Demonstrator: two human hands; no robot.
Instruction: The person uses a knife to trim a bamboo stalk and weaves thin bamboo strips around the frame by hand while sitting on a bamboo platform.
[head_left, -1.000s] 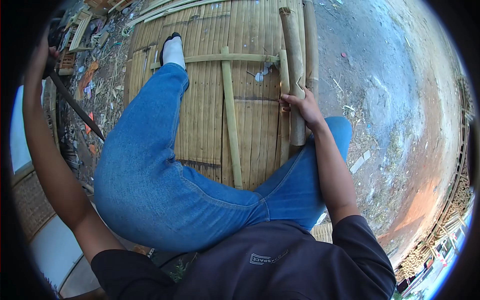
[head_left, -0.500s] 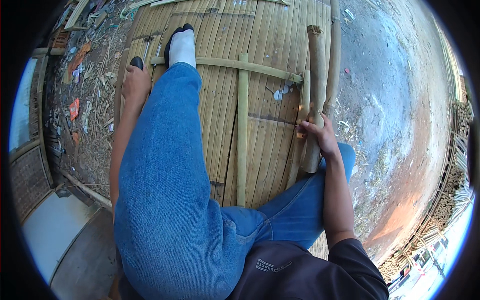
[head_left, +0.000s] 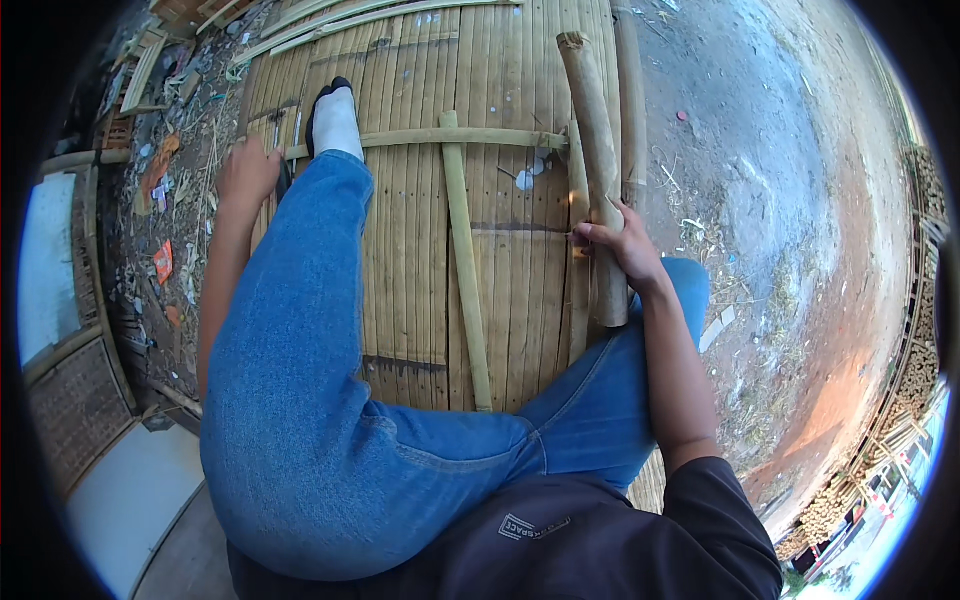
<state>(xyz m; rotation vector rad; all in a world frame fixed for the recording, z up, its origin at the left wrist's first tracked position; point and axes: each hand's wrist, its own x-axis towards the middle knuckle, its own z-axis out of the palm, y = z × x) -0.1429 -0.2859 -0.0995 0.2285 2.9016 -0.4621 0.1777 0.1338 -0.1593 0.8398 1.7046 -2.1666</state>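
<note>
My right hand is closed around the lower part of a thick round wooden stick, which slants up and away from my right knee. Under that stick stands a narrow bamboo strip; whether my fingers touch it too is hard to see. At the left edge of the bamboo platform, my left hand has its fingers curled. A dark piece shows beside those fingertips, mostly covered. My socked foot rests on a crosswise bamboo slat. A second slat runs from it toward me.
Thin metal-looking rods lie near my left hand. Several long bamboo strips lie at the platform's far end. A bamboo pole edges its right side. Scraps and litter cover the ground at left; bare dirt spreads at right.
The view has shifted. The black handle top that stuck up from my left hand no longer shows above it. The lengthwise slat now tilts more; my right hand keeps its hold on the stick.
</note>
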